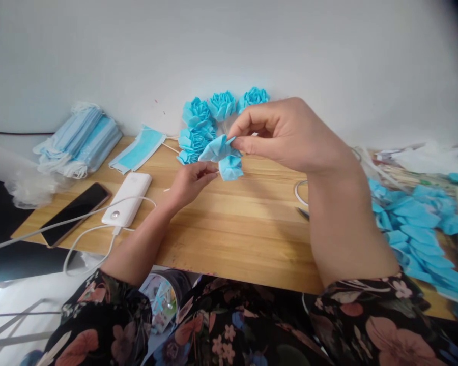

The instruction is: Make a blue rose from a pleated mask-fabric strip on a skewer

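At the near edge of the wooden table (232, 244), sleeves: two dark floral sleeves (385, 315) end at bare forearms that reach in over the wood.
Risk, folds: the folded blue piece (224, 152) hangs from fingertips alone above the table's middle. I judge that a slackened pinch would let its pleats spring open or drop it onto the wood.
Risk, cable: the white cable (87, 236) loops off the table's left near edge beside the left forearm. A sweep of that arm could snag it and drag the power bank (126, 198).
Right hand (290, 134): raised above the table's middle, thumb and forefinger pinched shut on the piece's upper right corner, other fingers loosely curled.
Left hand (191, 182): low over the table, left of its middle, fingers curled, tips closed at the piece's lower left. Whether they grip the fabric or a thin white strand, I cannot tell.
Left end of the table: phone (76, 213), then a stack of masks (80, 142).
Back edge of the table: blue flowers (209, 119) against the wall.
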`<act>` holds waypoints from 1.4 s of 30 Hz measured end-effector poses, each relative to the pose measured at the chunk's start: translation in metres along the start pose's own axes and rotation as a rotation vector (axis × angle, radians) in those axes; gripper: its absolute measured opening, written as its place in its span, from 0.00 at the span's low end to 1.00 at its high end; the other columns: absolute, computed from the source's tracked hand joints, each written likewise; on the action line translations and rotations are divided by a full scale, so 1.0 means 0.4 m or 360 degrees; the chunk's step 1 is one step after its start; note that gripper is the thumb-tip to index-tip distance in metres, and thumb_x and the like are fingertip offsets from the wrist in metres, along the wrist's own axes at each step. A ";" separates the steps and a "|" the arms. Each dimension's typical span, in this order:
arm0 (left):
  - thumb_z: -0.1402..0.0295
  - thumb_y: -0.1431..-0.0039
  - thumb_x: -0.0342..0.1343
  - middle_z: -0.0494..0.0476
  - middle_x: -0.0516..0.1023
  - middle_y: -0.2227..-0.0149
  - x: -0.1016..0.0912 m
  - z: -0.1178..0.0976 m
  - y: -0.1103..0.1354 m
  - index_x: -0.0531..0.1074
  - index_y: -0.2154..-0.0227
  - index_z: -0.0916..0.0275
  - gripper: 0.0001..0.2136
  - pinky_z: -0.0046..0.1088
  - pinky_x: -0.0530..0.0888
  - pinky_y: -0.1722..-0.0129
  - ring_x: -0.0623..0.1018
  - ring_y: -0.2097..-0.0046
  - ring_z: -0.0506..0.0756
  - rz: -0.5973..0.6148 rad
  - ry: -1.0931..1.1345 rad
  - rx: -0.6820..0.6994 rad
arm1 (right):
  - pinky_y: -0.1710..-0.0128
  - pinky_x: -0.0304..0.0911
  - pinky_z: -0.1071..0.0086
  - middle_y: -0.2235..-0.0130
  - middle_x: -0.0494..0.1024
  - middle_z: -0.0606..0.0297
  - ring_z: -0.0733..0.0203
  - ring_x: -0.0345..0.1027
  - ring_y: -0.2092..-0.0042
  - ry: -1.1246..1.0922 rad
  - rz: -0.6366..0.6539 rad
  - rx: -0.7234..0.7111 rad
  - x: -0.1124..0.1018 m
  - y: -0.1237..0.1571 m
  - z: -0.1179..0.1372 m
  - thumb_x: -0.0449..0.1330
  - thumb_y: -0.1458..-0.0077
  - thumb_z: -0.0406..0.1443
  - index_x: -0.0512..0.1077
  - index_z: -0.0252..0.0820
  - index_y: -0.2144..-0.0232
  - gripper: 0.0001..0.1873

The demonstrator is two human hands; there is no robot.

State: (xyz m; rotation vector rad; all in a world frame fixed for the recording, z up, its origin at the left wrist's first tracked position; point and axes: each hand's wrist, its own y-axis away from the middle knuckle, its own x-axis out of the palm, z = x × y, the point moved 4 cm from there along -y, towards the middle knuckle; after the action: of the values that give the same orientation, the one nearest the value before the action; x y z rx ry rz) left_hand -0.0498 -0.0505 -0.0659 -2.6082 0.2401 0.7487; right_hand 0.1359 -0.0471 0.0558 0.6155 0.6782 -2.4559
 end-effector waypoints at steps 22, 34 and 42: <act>0.67 0.38 0.55 0.53 0.77 0.72 -0.004 -0.018 0.011 0.77 0.68 0.65 0.09 0.26 0.63 0.71 0.70 0.72 0.50 -0.0075 -0.0469 0.0102 | 0.66 0.62 0.71 0.68 0.78 0.69 0.65 0.69 0.66 0.0041 -0.0012 -0.0077 0.008 -0.007 -0.008 0.62 0.46 0.31 0.75 0.42 0.71 0.03; 0.66 0.37 0.54 0.55 0.80 0.69 -0.006 -0.002 0.008 0.79 0.64 0.64 0.10 0.27 0.66 0.69 0.74 0.68 0.52 -0.0049 -0.0366 0.0021 | 0.66 0.63 0.70 0.68 0.79 0.69 0.64 0.71 0.66 0.0105 0.0019 -0.0038 0.016 -0.012 -0.009 0.62 0.48 0.30 0.76 0.43 0.72 0.04; 0.67 0.36 0.52 0.56 0.81 0.65 -0.009 -0.020 0.009 0.78 0.63 0.64 0.10 0.28 0.68 0.66 0.76 0.65 0.53 -0.0026 -0.0469 0.0116 | 0.64 0.65 0.69 0.67 0.80 0.68 0.64 0.72 0.66 0.0149 -0.0004 -0.0086 0.015 -0.013 -0.010 0.61 0.47 0.32 0.76 0.43 0.71 0.04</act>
State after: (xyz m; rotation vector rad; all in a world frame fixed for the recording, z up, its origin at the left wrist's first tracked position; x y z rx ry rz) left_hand -0.0500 -0.0570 -0.0591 -2.3905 0.1545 1.0826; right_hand 0.1295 -0.0430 0.0512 0.7125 0.7801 -2.4150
